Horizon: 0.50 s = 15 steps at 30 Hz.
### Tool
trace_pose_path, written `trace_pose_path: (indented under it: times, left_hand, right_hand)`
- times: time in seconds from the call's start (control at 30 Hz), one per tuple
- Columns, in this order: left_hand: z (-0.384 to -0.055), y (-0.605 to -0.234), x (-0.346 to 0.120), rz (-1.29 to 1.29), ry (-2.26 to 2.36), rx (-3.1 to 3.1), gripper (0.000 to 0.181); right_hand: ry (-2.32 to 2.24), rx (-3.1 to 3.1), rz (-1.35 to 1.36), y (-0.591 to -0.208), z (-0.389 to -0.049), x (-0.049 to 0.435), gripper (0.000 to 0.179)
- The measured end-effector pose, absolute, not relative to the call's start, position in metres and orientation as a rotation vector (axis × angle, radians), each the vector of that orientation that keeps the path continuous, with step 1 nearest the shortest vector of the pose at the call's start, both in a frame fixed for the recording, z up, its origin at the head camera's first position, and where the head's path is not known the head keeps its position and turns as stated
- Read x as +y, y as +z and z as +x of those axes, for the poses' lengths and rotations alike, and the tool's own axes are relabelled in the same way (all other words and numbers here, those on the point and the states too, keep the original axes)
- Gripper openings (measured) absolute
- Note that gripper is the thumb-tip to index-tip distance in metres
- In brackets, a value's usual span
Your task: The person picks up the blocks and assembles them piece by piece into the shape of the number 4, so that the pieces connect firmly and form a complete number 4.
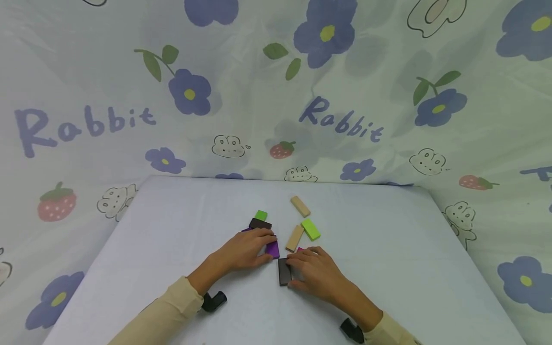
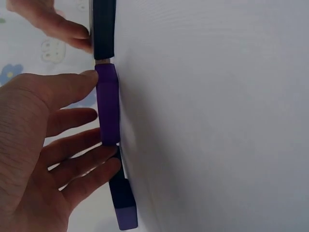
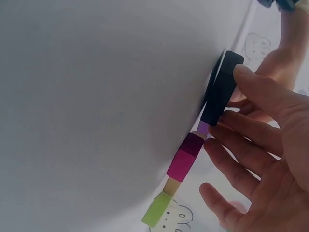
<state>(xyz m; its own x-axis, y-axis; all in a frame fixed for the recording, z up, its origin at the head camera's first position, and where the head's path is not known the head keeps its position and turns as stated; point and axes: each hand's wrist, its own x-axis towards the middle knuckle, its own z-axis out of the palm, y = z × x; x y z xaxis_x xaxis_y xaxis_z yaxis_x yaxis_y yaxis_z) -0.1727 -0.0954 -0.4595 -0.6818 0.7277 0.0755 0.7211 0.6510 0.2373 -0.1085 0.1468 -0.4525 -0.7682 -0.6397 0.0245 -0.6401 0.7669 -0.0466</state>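
In the head view my left hand [image 1: 247, 250] holds a purple block [image 1: 272, 249] lying on the white tabletop, thumb at its near end and fingers at its far end. The left wrist view shows the thumb touching one end of that purple block [image 2: 108, 106]. Just right of it, my right hand [image 1: 320, 276] pinches a black block [image 1: 284, 273] between thumb and fingertips. The thumb lies at one end of this black block [image 3: 224, 87] in the right wrist view. A pink block [image 1: 300, 249] is mostly hidden behind the right hand.
Beyond the left hand lie a dark block [image 1: 260, 224], a green block [image 1: 260, 215] and a partly covered purple block [image 1: 246, 230]. Two wooden blocks [image 1: 295, 238] and a lime block [image 1: 310, 229] lie ahead of the right hand. A printed cloth [image 1: 258, 96] hangs behind the table.
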Motion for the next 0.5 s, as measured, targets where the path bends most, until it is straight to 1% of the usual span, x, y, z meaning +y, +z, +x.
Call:
trace_pose_path:
  times: [0.5]
  left_hand:
    - [-0.173, -0.46, -0.084, 1.281, 0.361, 2.814, 0.049]
  right_hand:
    - [0.067, -2.916, 1.074, -0.456, -0.103, 0.145, 0.05]
